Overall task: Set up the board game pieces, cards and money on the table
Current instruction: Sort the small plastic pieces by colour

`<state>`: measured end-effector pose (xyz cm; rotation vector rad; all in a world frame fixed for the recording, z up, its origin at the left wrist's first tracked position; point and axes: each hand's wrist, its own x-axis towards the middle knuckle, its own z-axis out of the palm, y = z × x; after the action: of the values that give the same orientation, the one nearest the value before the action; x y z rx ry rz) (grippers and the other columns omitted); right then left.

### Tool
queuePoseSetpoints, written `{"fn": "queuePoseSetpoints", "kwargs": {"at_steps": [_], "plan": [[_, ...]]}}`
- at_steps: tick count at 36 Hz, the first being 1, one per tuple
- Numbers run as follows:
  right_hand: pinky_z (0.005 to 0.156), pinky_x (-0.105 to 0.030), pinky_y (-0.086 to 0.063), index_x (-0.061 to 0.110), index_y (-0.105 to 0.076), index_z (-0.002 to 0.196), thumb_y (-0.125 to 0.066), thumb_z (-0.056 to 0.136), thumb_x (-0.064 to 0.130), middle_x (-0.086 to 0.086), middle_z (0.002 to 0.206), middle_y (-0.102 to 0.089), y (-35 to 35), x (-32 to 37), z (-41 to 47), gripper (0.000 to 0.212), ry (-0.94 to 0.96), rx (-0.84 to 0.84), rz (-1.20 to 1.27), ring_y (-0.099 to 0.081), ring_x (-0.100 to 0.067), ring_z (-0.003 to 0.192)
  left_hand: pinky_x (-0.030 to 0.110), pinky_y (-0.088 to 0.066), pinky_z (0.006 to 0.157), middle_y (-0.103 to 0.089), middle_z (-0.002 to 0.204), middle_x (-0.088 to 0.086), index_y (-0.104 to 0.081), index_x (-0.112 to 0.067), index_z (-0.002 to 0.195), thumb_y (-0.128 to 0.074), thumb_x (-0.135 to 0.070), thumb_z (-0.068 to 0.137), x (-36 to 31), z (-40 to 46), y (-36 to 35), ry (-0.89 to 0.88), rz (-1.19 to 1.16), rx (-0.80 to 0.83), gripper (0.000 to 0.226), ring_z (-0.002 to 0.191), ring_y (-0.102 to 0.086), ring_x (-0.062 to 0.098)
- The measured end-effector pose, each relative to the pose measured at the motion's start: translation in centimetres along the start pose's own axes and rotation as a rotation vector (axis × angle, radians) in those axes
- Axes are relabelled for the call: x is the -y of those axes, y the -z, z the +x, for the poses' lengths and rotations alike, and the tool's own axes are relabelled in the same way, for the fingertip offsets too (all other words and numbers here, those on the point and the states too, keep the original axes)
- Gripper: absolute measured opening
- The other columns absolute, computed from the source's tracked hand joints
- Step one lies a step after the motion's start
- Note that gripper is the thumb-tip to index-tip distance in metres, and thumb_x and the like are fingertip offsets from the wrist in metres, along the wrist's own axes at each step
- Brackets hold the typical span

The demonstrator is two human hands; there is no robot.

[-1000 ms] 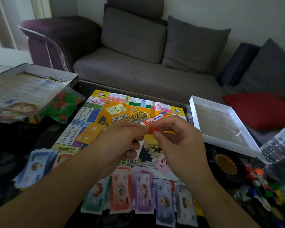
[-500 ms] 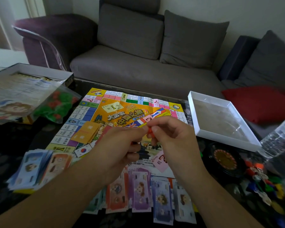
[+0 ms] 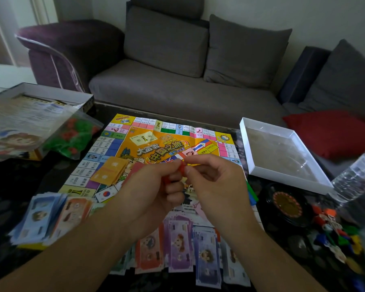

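Two hands meet above the middle of the board (image 3: 156, 142), fingertips together on a small red piece (image 3: 182, 166); the left hand (image 3: 150, 192) and the right hand (image 3: 217, 186) each pinch it with curled fingers, and the fingers cover most of it, so its shape cannot be told. A second bit of red shows lower in the left hand, too hidden to say whether it is the same piece. The board lies flat on the dark counter (image 3: 9, 186), its near edge covered by the forearms and by a row of money (image 3: 180, 247) fanned along the front, partly cut off by the wrists. A looser money stack (image 3: 44, 218) sits near the board's left corner. An orange card pile (image 3: 112, 170) rests on the board left of the hands; a reddish one just beside it is mostly behind the left hand. Far left, a clear bag (image 3: 72, 138) of red and green bits leans at the box (image 3: 51, 95), whose printed sheet is blurred. To the right lie a white tray (image 3: 282, 178), a dark spinner (image 3: 287, 204), a heap of coloured tokens (image 3: 335, 232) too blurred to sort, and a bottle (image 3: 354, 178) cut by the frame edge. Behind stands a sofa (image 3: 177, 89) with a red cushion (image 3: 329, 131).
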<state>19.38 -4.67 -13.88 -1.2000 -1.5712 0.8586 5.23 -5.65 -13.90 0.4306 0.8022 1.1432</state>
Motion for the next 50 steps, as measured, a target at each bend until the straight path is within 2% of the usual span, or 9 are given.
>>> {"fn": "queuePoseSetpoints", "kwargs": {"at_steps": [9, 15, 20, 26, 31, 34, 39, 44, 50], "plan": [[0.082, -0.024, -0.061, 0.022, -0.079, 0.106, -0.070, 0.094, -0.003, 0.003, 0.093, -0.081, 0.8, 0.9, 0.0, 0.030, -0.071, 0.101, 0.181, -0.077, -0.012, 0.091, 0.019, -0.022, 0.042, -0.033, 0.066, -0.003, -0.057, -0.010, 0.088, -0.053, -0.015, 0.104, -0.9, -0.4, -0.2, -0.010, -0.029, 0.058, 0.017, 0.053, -0.020, 0.009], [0.087, -0.026, -0.061, 0.038, -0.077, 0.101, -0.068, 0.093, -0.006, 0.014, 0.096, -0.078, 0.4, 0.7, -0.4, 0.046, 0.140, 0.085, -0.047, -0.074, -0.009, 0.097, 0.019, -0.023, 0.042, -0.033, 0.063, -0.002, -0.052, -0.010, 0.082, -0.053, -0.013, 0.103, -0.5, -0.4, -0.5, -0.034, -0.033, 0.038, 0.022, 0.050, -0.023, 0.009], [0.084, -0.034, -0.062, 0.021, -0.082, 0.094, -0.070, 0.095, 0.000, 0.012, 0.087, -0.077, 0.8, 0.5, -0.1, 0.024, 0.132, 0.061, -0.078, -0.074, -0.010, 0.089, 0.019, -0.024, 0.042, -0.034, 0.063, -0.001, -0.052, -0.009, 0.078, -0.057, -0.013, 0.101, -0.5, -0.6, -0.6, -0.030, -0.031, 0.028, 0.024, 0.051, -0.023, 0.009], [0.075, -0.011, -0.054, 0.024, -0.080, 0.095, -0.067, 0.096, 0.001, 0.015, 0.089, -0.074, -0.7, 0.2, -1.2, 0.027, 0.206, 0.025, -0.326, -0.068, -0.001, 0.086, 0.017, -0.026, 0.037, -0.034, 0.057, -0.002, -0.050, -0.008, 0.074, -0.051, -0.012, 0.106, 1.2, 0.1, -0.7, -0.076, -0.057, -0.143, 0.033, 0.045, -0.027, 0.007], [0.076, 0.001, -0.040, 0.024, -0.082, 0.102, -0.063, 0.101, 0.009, 0.011, 0.095, -0.072, -1.0, 0.9, -1.1, 0.025, 0.177, 0.175, -0.503, -0.059, 0.005, 0.080, 0.018, -0.031, 0.034, -0.040, 0.051, -0.002, -0.054, -0.006, 0.073, -0.054, -0.013, 0.106, 1.7, 0.6, -0.1, -0.074, 0.007, -0.255, 0.034, 0.039, -0.034, 0.007], [0.074, -0.006, -0.050, 0.023, -0.083, 0.098, -0.068, 0.097, 0.007, 0.017, 0.086, -0.075, -0.6, 0.7, -0.8, 0.022, 0.091, 0.159, -0.315, -0.068, 0.004, 0.083, 0.020, -0.031, 0.036, -0.037, 0.055, -0.002, -0.052, -0.007, 0.076, -0.055, -0.013, 0.105, 1.4, 0.5, 0.2, -0.082, 0.052, -0.233, 0.030, 0.042, -0.032, 0.008], [0.065, -0.024, -0.060, 0.022, -0.080, 0.092, -0.074, 0.091, 0.000, 0.006, 0.080, -0.076, 0.5, 0.2, 0.2, 0.022, -0.007, 0.144, -0.136, -0.073, -0.012, 0.074, 0.020, -0.027, 0.037, -0.037, 0.061, -0.001, -0.052, -0.008, 0.081, -0.055, -0.012, 0.104, 0.7, 0.2, 0.1, -0.060, 0.089, -0.135, 0.024, 0.046, -0.027, 0.010], [0.073, -0.035, -0.063, 0.024, -0.078, 0.090, -0.077, 0.088, 0.001, 0.007, 0.083, -0.076, 1.5, 0.5, 0.6, 0.023, 0.026, 0.053, -0.101, -0.074, -0.013, 0.081, 0.019, -0.019, 0.040, -0.036, 0.068, -0.003, -0.055, -0.010, 0.095, -0.061, -0.012, 0.097, 0.0, -0.2, 0.3, -0.034, 0.052, -0.041, 0.007, 0.052, -0.021, 0.010], [0.073, -0.044, -0.062, 0.026, -0.077, 0.087, -0.081, 0.084, 0.000, 0.000, 0.086, -0.078, 1.8, 1.1, 0.3, 0.027, 0.015, 0.078, -0.006, -0.076, -0.020, 0.080, 0.020, -0.018, 0.044, -0.035, 0.074, -0.003, -0.051, -0.014, 0.110, -0.066, -0.016, 0.095, 0.3, -0.4, 0.3, -0.034, 0.097, 0.023, 0.021, 0.056, -0.021, 0.011]]}}
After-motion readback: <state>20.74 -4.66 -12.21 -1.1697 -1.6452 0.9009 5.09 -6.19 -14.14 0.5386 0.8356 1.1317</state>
